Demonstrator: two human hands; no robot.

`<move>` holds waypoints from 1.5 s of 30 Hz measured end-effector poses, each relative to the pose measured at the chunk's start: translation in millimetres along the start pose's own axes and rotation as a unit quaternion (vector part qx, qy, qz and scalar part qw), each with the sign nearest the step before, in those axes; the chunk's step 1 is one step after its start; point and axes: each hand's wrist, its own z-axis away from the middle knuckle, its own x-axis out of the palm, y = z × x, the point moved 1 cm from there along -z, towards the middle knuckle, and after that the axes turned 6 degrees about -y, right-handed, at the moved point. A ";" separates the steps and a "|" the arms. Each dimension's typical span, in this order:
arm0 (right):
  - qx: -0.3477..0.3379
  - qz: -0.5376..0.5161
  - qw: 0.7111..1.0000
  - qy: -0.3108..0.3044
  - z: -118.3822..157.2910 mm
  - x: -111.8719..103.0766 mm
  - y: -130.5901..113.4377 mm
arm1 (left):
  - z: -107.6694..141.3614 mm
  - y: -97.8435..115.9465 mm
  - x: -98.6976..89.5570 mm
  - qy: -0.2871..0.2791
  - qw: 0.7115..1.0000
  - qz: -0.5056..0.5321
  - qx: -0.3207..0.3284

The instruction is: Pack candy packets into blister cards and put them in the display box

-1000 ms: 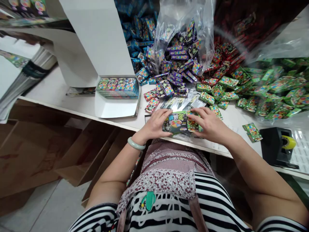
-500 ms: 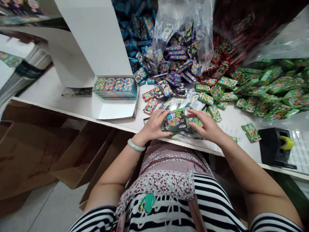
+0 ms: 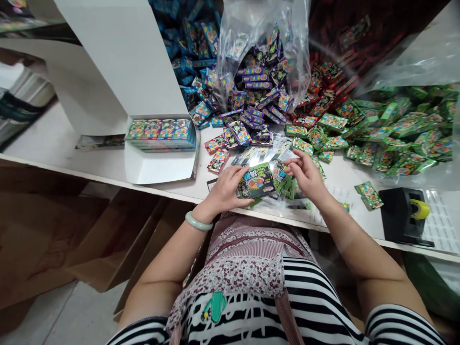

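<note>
My left hand [image 3: 225, 190] grips a black and green printed packet [image 3: 257, 182] by its left end, thumb at the lower edge and fingers at the upper. Just right of it, the fingertips of my right hand [image 3: 307, 178] are pinched together at the edge of a second dark printed piece [image 3: 279, 171]. Whether they hold that piece or something thin is unclear. Beneath both hands lie flat black and green printed packs [image 3: 287, 189], partly covered by the hands and glossy clear plastic.
A white carton [image 3: 158, 165] with its lid raised holds rows of small boxes [image 3: 161, 130]. Behind are heaps of blue [image 3: 201, 38], purple [image 3: 257, 84], red [image 3: 325, 79] and green boxes [image 3: 406, 124]. A tape dispenser [image 3: 402, 215] stands at right, cardboard cartons [image 3: 46, 235] below the table.
My right hand has drawn slightly away from the packet and its fingers have closed to a pinch. The second dark printed piece now shows between the hands. The whole view has shifted a little.
</note>
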 end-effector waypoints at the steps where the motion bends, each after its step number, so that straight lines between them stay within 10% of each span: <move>1: 0.004 0.001 1.000 -0.009 1.7 3.4 -0.7 | -0.8 0.7 0.8 -0.003 1.000 0.005 0.002; 5: -0.003 -0.014 1.000 -0.025 2.1 -3.4 0.2 | -0.4 1.5 1.8 -0.015 1.000 0.011 0.002; 10: -0.033 0.133 0.986 0.099 -44.0 -86.0 10.3 | 7.1 -0.9 -9.4 0.005 1.000 -0.010 0.013; 16: 0.085 0.467 0.860 0.189 -146.7 -175.2 13.4 | 3.5 7.8 -21.0 0.021 1.000 -0.016 0.012; 20: 0.142 0.520 0.813 0.222 -185.4 -191.0 18.6 | 6.0 5.4 -21.8 0.012 1.000 -0.017 -0.008; 25: 0.091 0.471 0.843 0.241 -180.5 -198.7 22.7 | 11.6 -7.8 -23.0 0.025 0.999 -0.026 -0.014; 33: 0.021 0.035 0.987 0.156 -110.2 -162.1 6.3 | 0.1 -12.3 -25.7 0.034 0.999 -0.016 0.014; 40: 0.175 -0.261 0.946 0.084 -44.5 -74.2 8.6 | 14.2 -8.3 -33.9 0.046 0.998 -0.003 -0.032; 45: 0.203 -0.150 0.958 -0.134 2.3 -50.6 7.8 | 25.2 -10.6 -42.1 0.065 0.997 -0.018 -0.031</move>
